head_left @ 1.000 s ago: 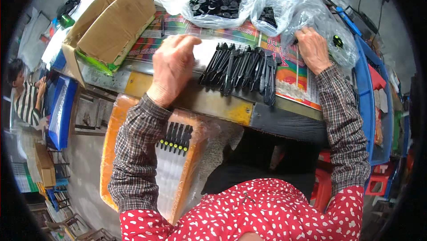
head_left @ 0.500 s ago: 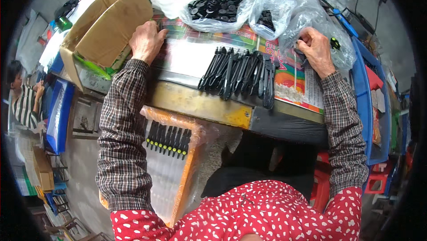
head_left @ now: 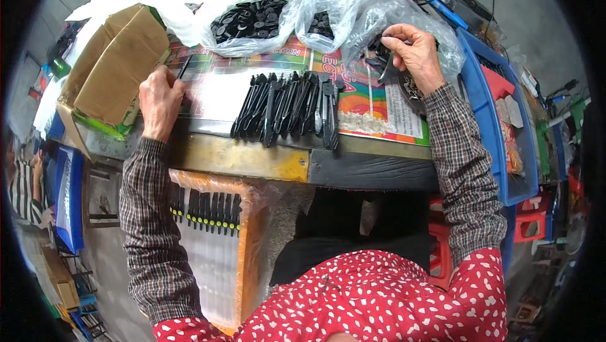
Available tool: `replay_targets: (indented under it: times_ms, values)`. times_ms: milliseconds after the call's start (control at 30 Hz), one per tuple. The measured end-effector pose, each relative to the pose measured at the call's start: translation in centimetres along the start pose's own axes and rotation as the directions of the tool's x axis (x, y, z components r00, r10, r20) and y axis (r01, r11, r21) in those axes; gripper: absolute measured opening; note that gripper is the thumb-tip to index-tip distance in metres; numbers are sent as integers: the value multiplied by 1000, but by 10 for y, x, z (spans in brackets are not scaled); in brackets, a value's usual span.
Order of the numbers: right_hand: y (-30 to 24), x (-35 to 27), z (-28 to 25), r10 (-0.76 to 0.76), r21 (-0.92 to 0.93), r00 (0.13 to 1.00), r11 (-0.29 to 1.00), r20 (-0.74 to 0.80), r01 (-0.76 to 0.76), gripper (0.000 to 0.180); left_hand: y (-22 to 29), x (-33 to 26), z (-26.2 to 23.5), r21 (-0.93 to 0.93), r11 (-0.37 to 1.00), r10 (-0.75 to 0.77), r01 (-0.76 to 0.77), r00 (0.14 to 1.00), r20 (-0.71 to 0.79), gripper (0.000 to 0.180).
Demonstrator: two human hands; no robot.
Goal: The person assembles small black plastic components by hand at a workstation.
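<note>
My left hand (head_left: 161, 102) is closed beside the cardboard box, and a thin dark stick (head_left: 184, 67) pokes up from its fingers. Over the mouth of a clear plastic bag (head_left: 435, 42) at the right, my right hand (head_left: 413, 57) has thumb and fingers pinched together. Dark pieces lie just under those fingertips; whether one is gripped is hidden. Between my hands, a row of slim black plastic parts (head_left: 287, 108) lies side by side near the table's front edge, some of them overlapping.
Bags of black discs (head_left: 249, 20) and small black parts (head_left: 320, 24) sit behind the row. An open cardboard box (head_left: 113, 70) stands left, a blue crate (head_left: 495, 121) right. Below the table edge is an orange-rimmed tray (head_left: 243, 266) with black-and-yellow pieces.
The view has shifted to the right. My left hand has closed and drawn nearer the front edge, with a thin dark stick now showing in it. My right hand stays at the bag.
</note>
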State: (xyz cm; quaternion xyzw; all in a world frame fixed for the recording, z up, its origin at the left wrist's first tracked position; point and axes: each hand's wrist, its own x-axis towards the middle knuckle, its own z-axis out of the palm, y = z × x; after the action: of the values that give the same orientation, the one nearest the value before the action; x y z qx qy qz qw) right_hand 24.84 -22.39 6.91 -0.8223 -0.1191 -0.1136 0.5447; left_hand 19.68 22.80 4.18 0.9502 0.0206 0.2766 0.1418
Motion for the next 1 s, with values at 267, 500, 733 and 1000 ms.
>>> replay_targets:
  times_ms: [267,500,733,1000]
  values:
    - [-1,-7,-9,64,235,998,970,14,-66,13,44,-37,-21,-436,890,-91,131,990,112,20]
    - [-31,-60,-12,97,399,979,903,177,-162,15,111,-73,-49,-810,487,-44,327,935,352,10]
    - [-64,-137,0,125,449,960,864,250,-229,11,169,-126,-54,-845,252,109,472,854,509,12]
    - [-74,-195,18,126,438,946,863,299,-253,11,220,-170,-27,-770,-199,211,607,793,571,10]
